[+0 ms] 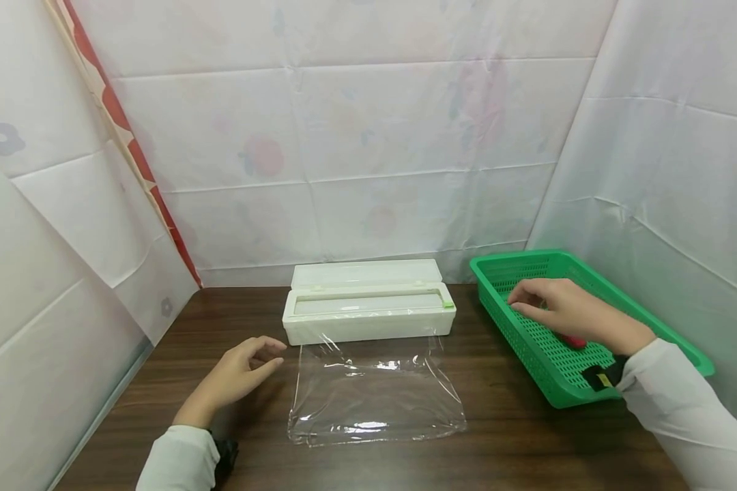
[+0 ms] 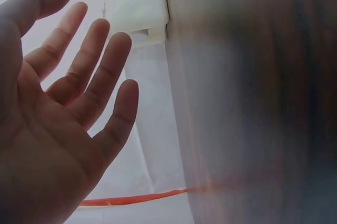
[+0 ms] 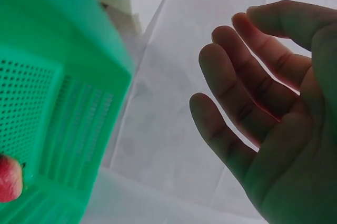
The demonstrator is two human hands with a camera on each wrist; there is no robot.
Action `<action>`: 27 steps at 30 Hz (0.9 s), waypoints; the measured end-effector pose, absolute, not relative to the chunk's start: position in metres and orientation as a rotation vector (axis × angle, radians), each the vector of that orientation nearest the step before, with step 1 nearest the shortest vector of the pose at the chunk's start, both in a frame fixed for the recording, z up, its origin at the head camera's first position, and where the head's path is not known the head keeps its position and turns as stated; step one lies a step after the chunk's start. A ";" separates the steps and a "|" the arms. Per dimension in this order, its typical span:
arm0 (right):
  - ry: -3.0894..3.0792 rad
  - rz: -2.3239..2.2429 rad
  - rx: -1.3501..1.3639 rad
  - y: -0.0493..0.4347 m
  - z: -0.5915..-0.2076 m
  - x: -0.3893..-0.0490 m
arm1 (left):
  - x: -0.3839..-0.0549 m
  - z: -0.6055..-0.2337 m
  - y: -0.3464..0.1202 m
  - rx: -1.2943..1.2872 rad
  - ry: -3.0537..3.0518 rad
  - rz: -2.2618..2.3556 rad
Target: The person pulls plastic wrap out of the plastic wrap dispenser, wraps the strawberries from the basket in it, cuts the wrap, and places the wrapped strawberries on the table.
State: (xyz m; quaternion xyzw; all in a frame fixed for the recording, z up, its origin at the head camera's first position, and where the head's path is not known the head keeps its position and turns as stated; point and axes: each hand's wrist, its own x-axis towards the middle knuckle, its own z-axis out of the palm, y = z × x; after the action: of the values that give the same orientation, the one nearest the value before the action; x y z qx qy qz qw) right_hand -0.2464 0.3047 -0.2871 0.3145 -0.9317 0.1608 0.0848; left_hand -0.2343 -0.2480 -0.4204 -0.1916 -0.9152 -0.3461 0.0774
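A sheet of clear plastic wrap (image 1: 374, 402) lies on the table, drawn out from the front of a white wrap dispenser box (image 1: 368, 326) whose lid (image 1: 367, 273) stands raised. Left of the sheet hovers my left hand (image 1: 236, 372), fingers loosely bent and holding nothing; its bare palm faces the left wrist view. My right hand (image 1: 561, 307) hangs over a green plastic basket (image 1: 510, 334), also with nothing in its fingers. Under that hand a red fruit, apple-like in the right wrist view (image 3: 9, 178), rests in the basket, partly hidden by the wrist in the head view.
The dark wooden table (image 1: 221, 436) meets white patterned sheeting (image 1: 368, 170) at the back and on both sides. A green slider (image 1: 448, 305) sits at the dispenser's right end. The basket stands close to the right-hand sheeting.
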 end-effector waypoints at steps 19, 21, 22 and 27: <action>-2.928 0.476 0.782 0.336 -0.305 -0.270 | -0.230 -0.419 -0.254 -0.581 -2.762 -1.021; -2.945 0.486 0.768 0.337 -0.306 -0.272 | -0.229 -0.418 -0.254 -0.582 -2.765 -1.025; -2.954 0.491 0.762 0.338 -0.307 -0.273 | -0.229 -0.418 -0.255 -0.582 -2.768 -1.029; -2.978 0.505 0.745 0.341 -0.310 -0.276 | -0.228 -0.418 -0.255 -0.589 -2.782 -1.041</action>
State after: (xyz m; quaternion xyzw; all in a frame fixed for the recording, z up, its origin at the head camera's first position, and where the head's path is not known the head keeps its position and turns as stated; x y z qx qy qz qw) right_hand -0.2763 0.3412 -0.3098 0.2394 -0.9571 0.1623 0.0155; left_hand -0.2281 -0.2548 -0.4184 -0.1943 -0.9172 -0.3432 0.0567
